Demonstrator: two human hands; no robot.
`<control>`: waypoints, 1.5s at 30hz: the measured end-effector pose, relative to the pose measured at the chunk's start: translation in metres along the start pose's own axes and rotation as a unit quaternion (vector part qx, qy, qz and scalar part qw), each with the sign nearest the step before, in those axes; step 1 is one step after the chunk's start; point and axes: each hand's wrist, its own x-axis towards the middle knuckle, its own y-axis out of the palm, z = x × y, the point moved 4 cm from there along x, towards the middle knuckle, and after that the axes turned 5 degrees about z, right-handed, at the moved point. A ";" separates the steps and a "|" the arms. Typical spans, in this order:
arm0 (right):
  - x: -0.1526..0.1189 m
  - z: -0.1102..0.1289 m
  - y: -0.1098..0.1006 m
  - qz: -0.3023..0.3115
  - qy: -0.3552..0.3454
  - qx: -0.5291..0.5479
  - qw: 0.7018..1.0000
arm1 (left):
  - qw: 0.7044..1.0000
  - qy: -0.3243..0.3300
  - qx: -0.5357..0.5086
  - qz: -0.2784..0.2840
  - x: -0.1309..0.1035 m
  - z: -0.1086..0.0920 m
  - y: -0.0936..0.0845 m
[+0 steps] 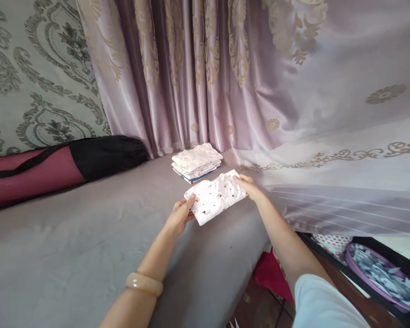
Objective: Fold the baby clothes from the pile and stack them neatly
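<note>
A folded white cloth (pixel 217 197) with small dark and tan prints is held up in both hands, just in front of a stack of folded cloths (pixel 196 161). My left hand (pixel 182 214) grips its left end, thumb on top and fingers underneath. At the right end, my right hand (pixel 249 186) pinches the far corner with the thumb over it. The stack rests on the grey sheet (pixel 89 241) near the curtain, with a blue edge showing at its bottom.
A red and black long bag (pixel 71 166) lies along the patterned wall at left. Purple curtains (pixel 191 68) hang behind. Low at right are a purple basin (pixel 350 259) holding cloth and a red item (pixel 271 275) beside the bed's edge.
</note>
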 end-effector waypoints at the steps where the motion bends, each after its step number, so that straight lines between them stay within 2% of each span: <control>1: 0.003 -0.001 -0.003 -0.010 0.003 -0.017 1.000 | 1.000 -0.011 -0.022 -0.014 0.005 0.006 0.004; 4: 0.016 -0.005 -0.009 -0.025 0.010 -0.039 0.999 | 0.997 -0.036 -0.061 -0.037 0.016 0.021 0.013; 10: 0.038 -0.018 -0.025 -0.039 0.003 -0.056 0.998 | 0.997 -0.024 -0.065 0.014 0.024 0.034 0.024; 13: 0.035 -0.025 -0.031 -0.010 0.003 -0.071 0.997 | 0.999 0.033 -0.015 0.013 0.022 0.037 0.021; 15: 0.029 -0.028 -0.031 0.022 -0.012 -0.095 0.995 | 0.990 0.113 0.086 -0.008 0.019 0.036 0.019; 16: 0.025 -0.029 -0.031 0.035 -0.029 -0.120 0.992 | 0.972 0.166 0.163 -0.020 0.016 0.034 0.019; 17: 0.022 -0.028 -0.029 0.041 -0.050 -0.154 0.986 | 0.941 0.224 0.251 -0.029 0.012 0.031 0.021; 18: 0.020 -0.028 -0.027 0.042 -0.073 -0.193 0.978 | 0.897 0.281 0.341 -0.030 0.006 0.029 0.025; 20: 0.017 -0.026 -0.023 0.028 -0.110 -0.270 0.956 | 0.785 0.365 0.500 -0.009 -0.005 0.029 0.037; 22: 0.017 -0.023 -0.019 0.000 -0.125 -0.324 0.938 | 0.685 0.395 0.612 0.028 -0.014 0.034 0.047; 23: 0.018 -0.022 -0.017 -0.016 -0.129 -0.348 0.928 | 0.646 0.396 0.651 0.044 -0.017 0.038 0.050; 25: 0.021 -0.019 -0.014 -0.052 -0.130 -0.390 0.910 | 0.591 0.391 0.703 0.061 -0.020 0.044 0.054; 27: 0.025 -0.016 -0.011 -0.086 -0.127 -0.422 0.893 | 0.565 0.385 0.728 0.057 -0.020 0.048 0.054; 30: 0.029 -0.014 -0.010 -0.125 -0.119 -0.446 0.878 | 0.551 0.379 0.743 0.046 -0.019 0.049 0.053; 33: 0.032 -0.015 -0.009 -0.146 -0.076 -0.471 0.866 | 0.545 0.376 0.748 0.039 -0.019 0.049 0.052; 36: 0.028 -0.014 -0.005 -0.164 -0.044 -0.495 0.852 | 0.548 0.370 0.749 0.042 -0.018 0.048 0.052; 38: 0.021 -0.009 0.004 -0.171 -0.065 -0.510 0.841 | 0.558 0.353 0.749 0.053 -0.017 0.049 0.053; 40: 0.011 -0.003 0.022 -0.135 -0.107 -0.523 0.835 | 0.569 0.332 0.749 0.066 -0.017 0.049 0.053; 42: -0.002 -0.001 0.045 -0.053 -0.138 -0.529 0.836 | 0.578 0.318 0.748 0.074 -0.017 0.049 0.054; 45: -0.020 -0.003 0.077 0.058 -0.133 -0.519 0.843 | 0.585 0.314 0.744 0.075 -0.018 0.048 0.055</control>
